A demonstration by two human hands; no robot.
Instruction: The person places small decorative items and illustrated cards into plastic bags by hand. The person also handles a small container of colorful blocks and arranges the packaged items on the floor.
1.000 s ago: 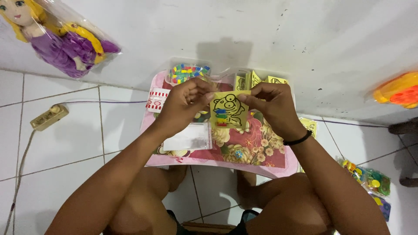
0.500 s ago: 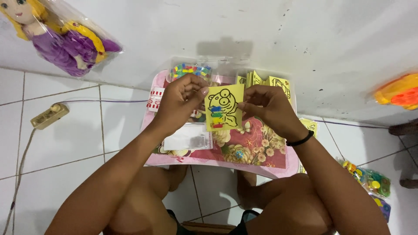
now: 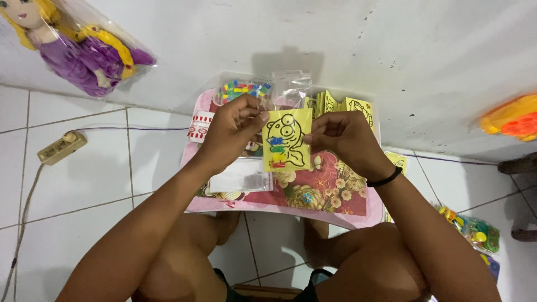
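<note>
While it is held upright above the pink floral table [image 3: 335, 208], the yellow cartoon card [image 3: 287, 140] has its long axis vertical and its printed face turned to the camera. The left hand [image 3: 232, 130] pinches its upper left corner between thumb and fingertips. The right hand [image 3: 342, 136] pinches the card's right edge, fingers curled close.

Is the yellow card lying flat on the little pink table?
No, both hands, left hand and right hand, hold the yellow card above the pink table.

Yellow cartoon card [image 3: 287, 140] (black-outlined figure) held upright.
</note>
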